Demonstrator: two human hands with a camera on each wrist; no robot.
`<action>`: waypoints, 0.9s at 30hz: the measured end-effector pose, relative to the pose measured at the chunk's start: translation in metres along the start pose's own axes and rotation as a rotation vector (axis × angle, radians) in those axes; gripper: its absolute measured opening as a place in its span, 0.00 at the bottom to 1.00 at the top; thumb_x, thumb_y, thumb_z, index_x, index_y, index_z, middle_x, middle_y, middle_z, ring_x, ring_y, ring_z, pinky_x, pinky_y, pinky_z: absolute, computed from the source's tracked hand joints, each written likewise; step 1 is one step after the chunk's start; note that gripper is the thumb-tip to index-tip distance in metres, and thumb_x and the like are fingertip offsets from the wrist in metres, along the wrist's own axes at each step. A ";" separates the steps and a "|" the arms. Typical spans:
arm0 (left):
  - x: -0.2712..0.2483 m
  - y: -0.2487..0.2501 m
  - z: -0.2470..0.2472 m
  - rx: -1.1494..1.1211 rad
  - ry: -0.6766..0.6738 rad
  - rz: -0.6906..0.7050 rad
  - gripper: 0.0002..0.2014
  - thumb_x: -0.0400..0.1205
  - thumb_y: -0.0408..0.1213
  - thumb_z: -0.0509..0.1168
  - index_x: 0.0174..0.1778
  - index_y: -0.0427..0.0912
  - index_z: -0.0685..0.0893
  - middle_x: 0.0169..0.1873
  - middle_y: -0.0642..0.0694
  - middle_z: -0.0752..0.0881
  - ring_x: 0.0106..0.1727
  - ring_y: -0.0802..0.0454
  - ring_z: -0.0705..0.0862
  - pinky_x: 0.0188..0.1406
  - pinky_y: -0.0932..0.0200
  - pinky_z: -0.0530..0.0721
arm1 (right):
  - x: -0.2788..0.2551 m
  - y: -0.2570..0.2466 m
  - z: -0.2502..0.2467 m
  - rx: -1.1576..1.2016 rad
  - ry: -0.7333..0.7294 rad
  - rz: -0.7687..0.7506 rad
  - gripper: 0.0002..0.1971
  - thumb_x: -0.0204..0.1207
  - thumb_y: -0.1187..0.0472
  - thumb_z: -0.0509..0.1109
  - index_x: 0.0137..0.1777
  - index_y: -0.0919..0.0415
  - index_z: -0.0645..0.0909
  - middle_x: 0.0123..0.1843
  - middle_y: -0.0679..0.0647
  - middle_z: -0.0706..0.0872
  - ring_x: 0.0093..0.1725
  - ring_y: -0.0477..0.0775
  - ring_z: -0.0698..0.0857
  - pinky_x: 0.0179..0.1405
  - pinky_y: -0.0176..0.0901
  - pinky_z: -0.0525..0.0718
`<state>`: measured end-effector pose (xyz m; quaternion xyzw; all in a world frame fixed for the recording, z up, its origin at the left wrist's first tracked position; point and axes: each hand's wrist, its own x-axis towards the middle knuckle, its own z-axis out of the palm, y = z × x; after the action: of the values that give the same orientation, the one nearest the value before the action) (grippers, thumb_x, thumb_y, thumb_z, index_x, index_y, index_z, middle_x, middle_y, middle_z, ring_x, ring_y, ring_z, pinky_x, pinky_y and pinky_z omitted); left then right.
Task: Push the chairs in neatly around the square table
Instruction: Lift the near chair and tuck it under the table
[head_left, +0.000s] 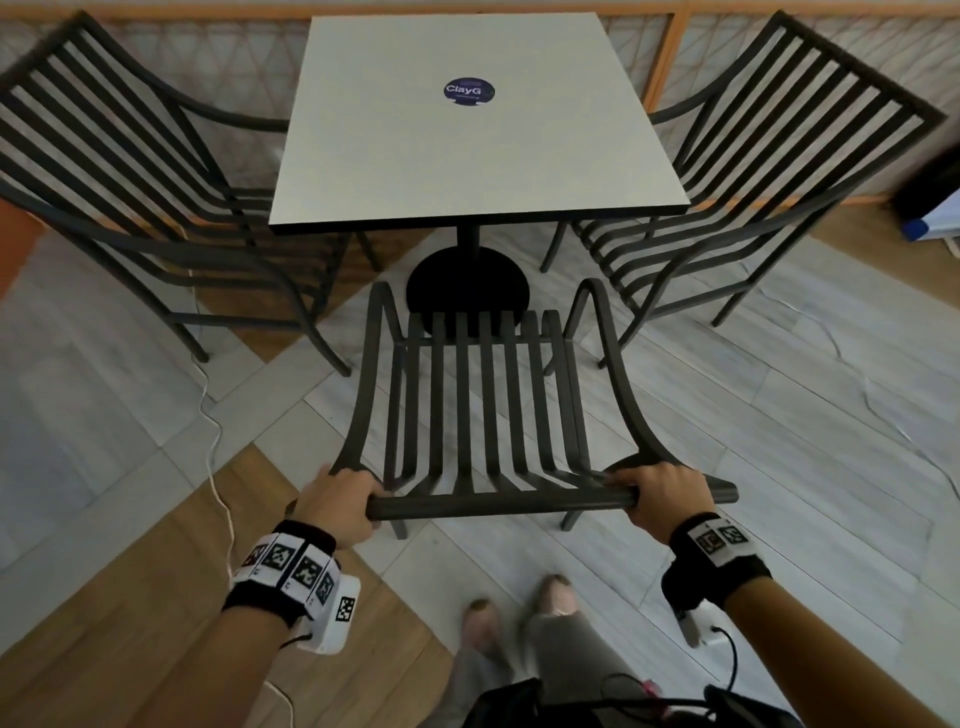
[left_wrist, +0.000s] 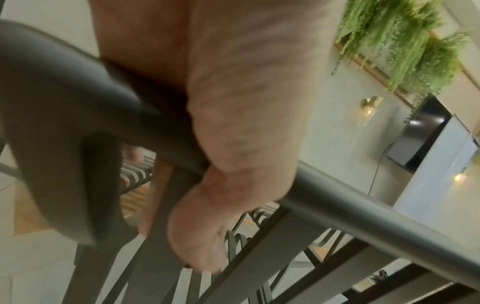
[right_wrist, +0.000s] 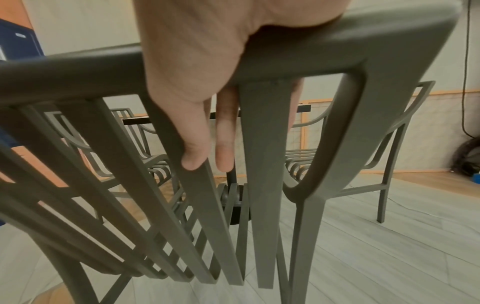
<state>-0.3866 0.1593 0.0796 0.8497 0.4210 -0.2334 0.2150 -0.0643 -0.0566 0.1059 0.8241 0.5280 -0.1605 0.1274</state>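
Chairs around a square table (head_left: 483, 119), three visible in the head view. Going left to right: left chair (head_left: 130, 171) is sitting at 9 o'clock of the table, seat front tucked partly under the left edge, angled a bit; looks roughly pushed in, maybe needing a small squaring-up. White cable (head_left: 210, 415) is trailing on the floor near its front leg.

Left hand (head_left: 340, 501) is gripping the left end of the top rail (head_left: 498, 505) of the near chair (head_left: 483, 395), fingers curled over the rail; the left wrist view is showing the thumb (left_wrist: 205, 232) hooked under it beside a slat. The near chair is standing at 6 o'clock of the table, well apart from the table edge, seat front only reaching over the table base (head_left: 467, 286). It is not pushed in yet.

Right hand (head_left: 665, 496) is clamping the right end of the same rail; the right wrist view is showing fingers (right_wrist: 197, 131) wrapping down behind the rail, lying against the slats.

Right chair (head_left: 769, 171) is sitting at 3 o'clock, seat front close to the right table edge, also turned slightly.

Judgement: side chairs mostly done, near chair is the step in hand, needing a straight forward slide toward the pedestal. Any chair at 12 o'clock is not showing; cannot tell.
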 end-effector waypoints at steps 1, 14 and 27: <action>-0.001 0.001 -0.002 0.000 0.012 -0.022 0.17 0.75 0.37 0.69 0.56 0.63 0.86 0.50 0.51 0.90 0.55 0.48 0.86 0.66 0.45 0.81 | 0.003 0.001 -0.001 -0.001 -0.008 0.003 0.16 0.80 0.54 0.63 0.64 0.36 0.80 0.50 0.43 0.90 0.49 0.50 0.87 0.41 0.38 0.77; 0.074 0.012 -0.074 0.032 0.162 -0.135 0.14 0.76 0.38 0.67 0.55 0.57 0.87 0.44 0.51 0.90 0.46 0.47 0.88 0.49 0.51 0.86 | 0.122 0.023 -0.043 -0.027 0.022 0.000 0.09 0.77 0.51 0.66 0.53 0.40 0.86 0.40 0.45 0.88 0.39 0.51 0.85 0.38 0.43 0.82; 0.155 0.003 -0.130 0.039 0.270 -0.251 0.06 0.79 0.38 0.66 0.46 0.53 0.88 0.34 0.53 0.84 0.47 0.45 0.86 0.66 0.45 0.74 | 0.227 0.036 -0.094 0.048 -0.026 -0.082 0.18 0.70 0.34 0.70 0.47 0.45 0.87 0.37 0.46 0.87 0.38 0.49 0.84 0.34 0.40 0.79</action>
<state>-0.2730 0.3267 0.0942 0.8183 0.5440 -0.1504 0.1091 0.0695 0.1523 0.1031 0.8023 0.5558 -0.1891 0.1077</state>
